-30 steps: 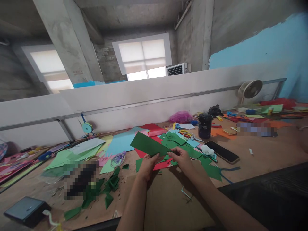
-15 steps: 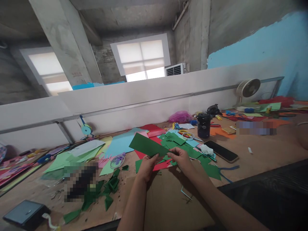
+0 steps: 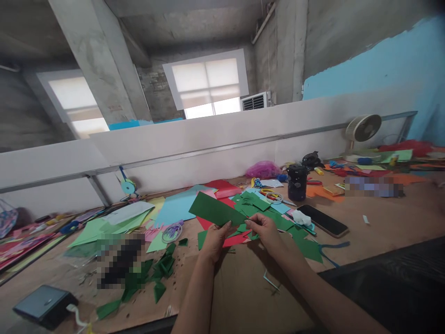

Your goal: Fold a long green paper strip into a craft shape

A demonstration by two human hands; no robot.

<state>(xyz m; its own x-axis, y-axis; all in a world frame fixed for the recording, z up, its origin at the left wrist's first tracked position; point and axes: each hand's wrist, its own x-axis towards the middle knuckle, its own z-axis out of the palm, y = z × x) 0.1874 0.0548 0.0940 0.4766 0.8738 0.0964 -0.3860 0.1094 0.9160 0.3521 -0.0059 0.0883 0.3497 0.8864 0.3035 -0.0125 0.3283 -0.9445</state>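
Hands pinched on green paper strip: left hand; right hand; fingertips partly hidden.

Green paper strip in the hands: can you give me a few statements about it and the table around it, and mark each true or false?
1. Both the left hand and the right hand grip the green paper strip. True.
2. The phone lies left of the hands. False: it lies to their right, screen dark.
3. A small fan stands at the far right by the partition. True.
4. The black jar lies on its side. False: it stands upright.
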